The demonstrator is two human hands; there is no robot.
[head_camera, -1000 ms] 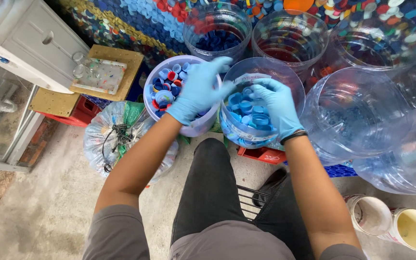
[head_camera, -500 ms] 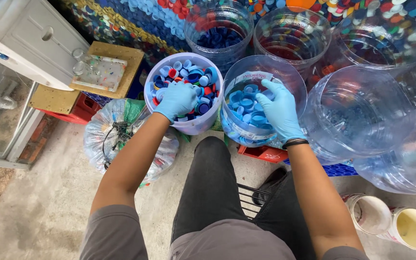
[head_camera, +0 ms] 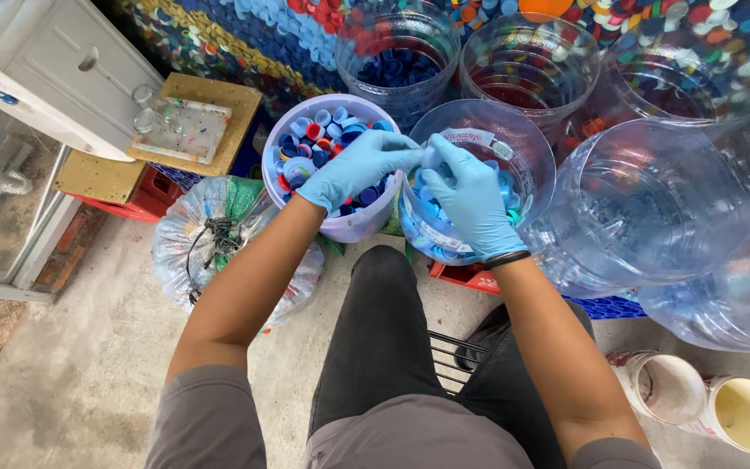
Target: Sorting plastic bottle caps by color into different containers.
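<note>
Since a moment ago: left hand point(head_camera: 353, 169) lifted out of the white bucket point(head_camera: 281, 146) of mixed bottle caps point(head_camera: 323, 135) and carried right, now over the shared rim, fingertips meeting those of the right hand point(head_camera: 470, 195). Right hand barely shifted, curled over the near-left rim of the clear cut-off jug point(head_camera: 527, 143) of light blue caps point(head_camera: 431, 213). Both in blue gloves, fingers drawn together at one spot above that rim, apparently pinching a small pale cap point(head_camera: 428, 156) between them; too small to tell for sure. Judged from the move: one cap picked from the mixed lot and brought to the blue lot, sorting by colour in hand, mixed bucket well filled with plenty left.

Packages and labels: white band label with red edge inside the far wall of the clear jug, another pale strip on its near side. Far row of clear jugs, one with dark blue caps point(head_camera: 397, 69), one with red caps point(head_camera: 523, 91). Large empty water jugs point(head_camera: 653, 208) to the right. Knotted clear plastic bag point(head_camera: 197, 239) on the floor, near left. Two open cups point(head_camera: 709, 404) lying near right, white and cream with red print. Wall of coloured caps point(head_camera: 219, 35) behind.
</note>
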